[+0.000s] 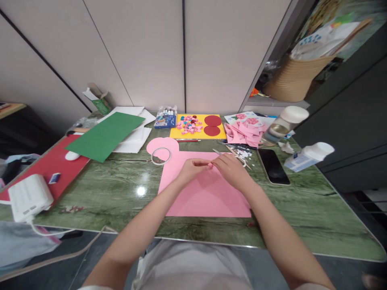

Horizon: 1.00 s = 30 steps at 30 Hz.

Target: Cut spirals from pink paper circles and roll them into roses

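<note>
Presently the green worktop (317, 209) is carrying loose paper on most sides of the work, so clutter is looking like the main hazard. The pink sheet (208, 199) is lying flat beneath both hands; pressing wrists or a dragging forearm could be creasing or shifting it. At back right, the clear bottle (282, 127) is standing just beside a heap of pink offcuts (244, 133); an outward knock could be tipping it and, if the lid is leaking, wetting the paper. The left hand (190, 170) and right hand (233, 169) are meeting over the sheet, each grip pinching at the fingertips on one small piece. Scissors (216, 152), as far as they are showing, are lying just beyond the right hand, partly hidden by it; a blind reach could be catching the blade. White scraps (243, 154) are scattering near there, and a sleeve or draught could be spreading them. Smallest item: the small pink piece (210, 165) is sitting between the two sets of fingertips, above the sheet. Over-squeezing could be flattening it; a slip could be losing it against like-coloured paper. It is appearing pink, compact, possibly rolled; fingers are covering most of it, so exact form is remaining uncertain.
</note>
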Available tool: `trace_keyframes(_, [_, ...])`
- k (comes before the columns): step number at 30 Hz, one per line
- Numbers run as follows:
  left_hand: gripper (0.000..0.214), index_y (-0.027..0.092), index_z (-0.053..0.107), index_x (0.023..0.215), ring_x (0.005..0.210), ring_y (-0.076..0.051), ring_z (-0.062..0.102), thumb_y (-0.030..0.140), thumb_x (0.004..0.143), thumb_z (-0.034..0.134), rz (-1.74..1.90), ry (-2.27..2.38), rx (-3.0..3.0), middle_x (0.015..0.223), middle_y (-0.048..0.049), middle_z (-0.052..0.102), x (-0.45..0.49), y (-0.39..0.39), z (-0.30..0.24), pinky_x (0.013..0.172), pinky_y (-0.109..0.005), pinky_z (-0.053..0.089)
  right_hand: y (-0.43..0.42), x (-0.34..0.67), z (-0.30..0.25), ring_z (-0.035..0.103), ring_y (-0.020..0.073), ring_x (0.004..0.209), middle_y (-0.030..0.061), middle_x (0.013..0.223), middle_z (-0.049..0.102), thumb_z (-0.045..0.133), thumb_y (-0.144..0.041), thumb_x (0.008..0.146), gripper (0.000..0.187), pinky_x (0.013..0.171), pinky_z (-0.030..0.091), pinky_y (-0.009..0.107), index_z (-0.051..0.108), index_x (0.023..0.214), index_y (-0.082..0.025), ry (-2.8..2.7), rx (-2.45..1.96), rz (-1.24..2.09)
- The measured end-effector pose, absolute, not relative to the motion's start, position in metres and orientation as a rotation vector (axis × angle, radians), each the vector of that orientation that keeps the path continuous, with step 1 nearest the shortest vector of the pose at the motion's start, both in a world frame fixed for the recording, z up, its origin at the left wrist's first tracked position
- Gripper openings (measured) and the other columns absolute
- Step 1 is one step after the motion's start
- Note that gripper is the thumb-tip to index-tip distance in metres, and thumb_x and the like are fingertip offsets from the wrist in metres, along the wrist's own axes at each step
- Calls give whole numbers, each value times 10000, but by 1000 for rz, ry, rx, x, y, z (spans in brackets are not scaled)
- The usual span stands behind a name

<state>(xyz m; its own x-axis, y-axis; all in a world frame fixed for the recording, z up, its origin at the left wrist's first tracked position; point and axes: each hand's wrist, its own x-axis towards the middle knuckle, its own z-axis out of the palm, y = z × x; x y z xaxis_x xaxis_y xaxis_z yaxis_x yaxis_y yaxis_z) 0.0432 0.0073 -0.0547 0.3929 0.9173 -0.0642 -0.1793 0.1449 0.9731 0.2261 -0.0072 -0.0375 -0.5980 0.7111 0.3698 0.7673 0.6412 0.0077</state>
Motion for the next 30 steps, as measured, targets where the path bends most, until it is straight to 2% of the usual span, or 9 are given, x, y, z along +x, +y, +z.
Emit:
trace_keyframes(12, [345,118,686,837,819,-182,630,342,576,710,925,855,1321,876,-95,695,41,8,-51,811,-326,474,-9,223,-35,521,204,840,66,834,612,399,-226,885,198,775,398,363,591,860,-185,-2397,-1239,-57])
trace_keyframes(17, [341,120,684,843,823,-180,629,349,590,698,927,839,1323,880,-95,694,39,8,-49,811,-325,473,-11,222,-29,531,189,837,50,851,619,427,-239,881,171,774,413,349,591,899,-194,-2348,-1256,95])
trace_keyframes(30, [320,117,685,841,835,-189,634,341,613,681,886,854,1376,881,-98,696,40,7,-50,808,-320,478,-11,222,-28,534,195,826,66,816,625,414,-219,881,195,776,397,352,602,842,-180,-2416,-1238,10])
